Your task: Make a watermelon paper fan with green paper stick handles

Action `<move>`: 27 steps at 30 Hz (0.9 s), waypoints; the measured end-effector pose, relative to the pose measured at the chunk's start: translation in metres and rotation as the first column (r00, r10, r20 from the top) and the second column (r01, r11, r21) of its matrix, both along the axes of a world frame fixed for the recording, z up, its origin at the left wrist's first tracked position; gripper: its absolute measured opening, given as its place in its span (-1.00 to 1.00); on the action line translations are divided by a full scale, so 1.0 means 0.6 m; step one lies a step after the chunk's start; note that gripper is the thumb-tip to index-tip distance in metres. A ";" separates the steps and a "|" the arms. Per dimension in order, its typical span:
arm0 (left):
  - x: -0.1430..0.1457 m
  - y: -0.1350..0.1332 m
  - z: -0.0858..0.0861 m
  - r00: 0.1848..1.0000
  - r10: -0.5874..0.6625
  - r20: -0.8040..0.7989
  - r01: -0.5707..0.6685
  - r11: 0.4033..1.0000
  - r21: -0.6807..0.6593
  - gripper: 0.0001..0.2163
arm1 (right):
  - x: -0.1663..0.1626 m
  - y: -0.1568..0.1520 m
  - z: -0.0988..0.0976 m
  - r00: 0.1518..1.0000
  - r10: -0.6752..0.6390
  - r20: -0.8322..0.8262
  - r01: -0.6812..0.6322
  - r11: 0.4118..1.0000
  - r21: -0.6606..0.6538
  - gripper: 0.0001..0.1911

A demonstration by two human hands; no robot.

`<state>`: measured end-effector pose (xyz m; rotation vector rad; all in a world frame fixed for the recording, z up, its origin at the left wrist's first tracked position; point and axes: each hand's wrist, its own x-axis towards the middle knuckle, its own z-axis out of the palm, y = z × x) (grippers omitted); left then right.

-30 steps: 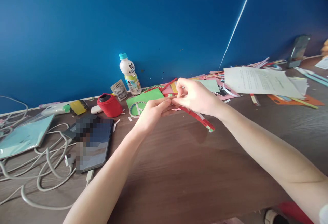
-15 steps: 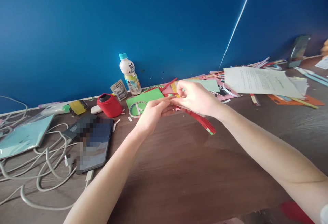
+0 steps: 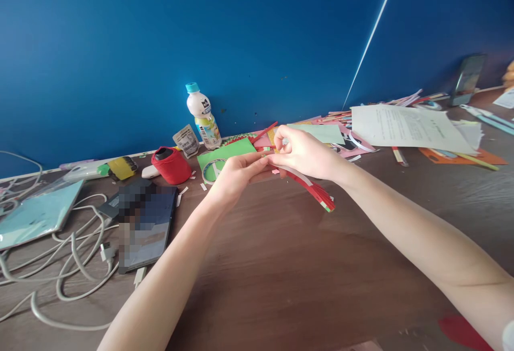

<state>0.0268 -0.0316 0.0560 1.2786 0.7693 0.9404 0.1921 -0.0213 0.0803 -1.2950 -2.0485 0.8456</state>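
Head: red strips [image 3: 310,189] toward lower right.

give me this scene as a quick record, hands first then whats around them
left hand: fingertips meeting those of the right hand
right hand: thumb and finger pinched
held: red strips, jutting below the right hand; gripped end hidden
behind left hand: green sheet, bottle
left side: dark device, pale cables
right side: printed sheet, phone by blue wall
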 end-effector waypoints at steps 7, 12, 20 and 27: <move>-0.005 0.008 -0.005 0.996 0.093 0.002 -0.093 0.996 0.000 -0.78 | 0.006 0.003 0.000 0.996 0.083 -0.042 -0.084 0.996 -0.037 -0.79; -0.002 0.008 -0.005 0.979 0.205 0.012 -0.205 0.979 -0.005 -0.82 | 0.006 0.002 -0.001 0.993 0.095 -0.068 -0.099 0.993 -0.061 -0.78; -0.005 0.012 -0.006 0.955 0.291 0.058 -0.290 0.957 -0.021 -0.84 | 0.002 -0.001 0.000 0.998 0.057 0.028 -0.055 0.997 -0.051 -0.86; 0.000 0.008 0.001 0.947 0.320 0.033 -0.319 0.947 -0.031 -0.85 | 0.001 0.000 -0.001 0.998 0.030 0.063 -0.028 0.999 -0.030 -0.89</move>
